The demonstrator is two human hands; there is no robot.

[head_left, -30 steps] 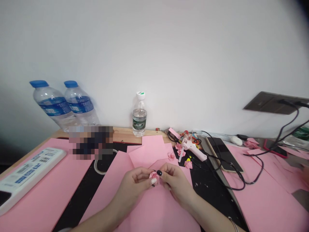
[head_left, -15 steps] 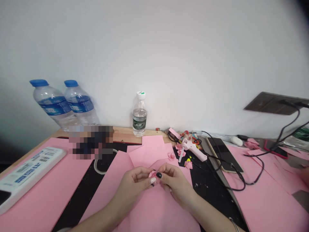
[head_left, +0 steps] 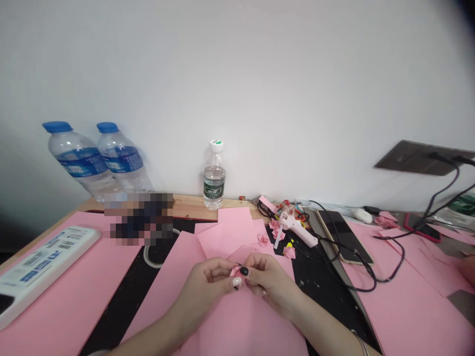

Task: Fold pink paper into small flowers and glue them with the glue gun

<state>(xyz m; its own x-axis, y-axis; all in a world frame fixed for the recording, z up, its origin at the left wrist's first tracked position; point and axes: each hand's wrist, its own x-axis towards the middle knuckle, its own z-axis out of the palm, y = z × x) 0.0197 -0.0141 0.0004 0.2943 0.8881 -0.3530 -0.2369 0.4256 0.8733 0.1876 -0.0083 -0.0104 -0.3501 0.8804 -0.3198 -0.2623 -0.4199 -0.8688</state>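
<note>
The left hand (head_left: 210, 281) has its grip closed on one side of a small pink paper flower (head_left: 236, 272). The right hand (head_left: 273, 282) has its grip pinched on the opposite edge, the dark-nailed thumb against the petals. The flower is held between the two hands, above pink sheets (head_left: 256, 324) laid on the surface (head_left: 196, 211). The step in hand is judged to be shaping or tightening the petals; the fingers hide the exact fold. The next move appears to call for a light, steady left pinch while the right thumb works the edge without flattening it. Beyond the hands, similar flowers (head_left: 263, 240) lie near a glue gun (head_left: 300, 231); neither hand touches these.
</note>
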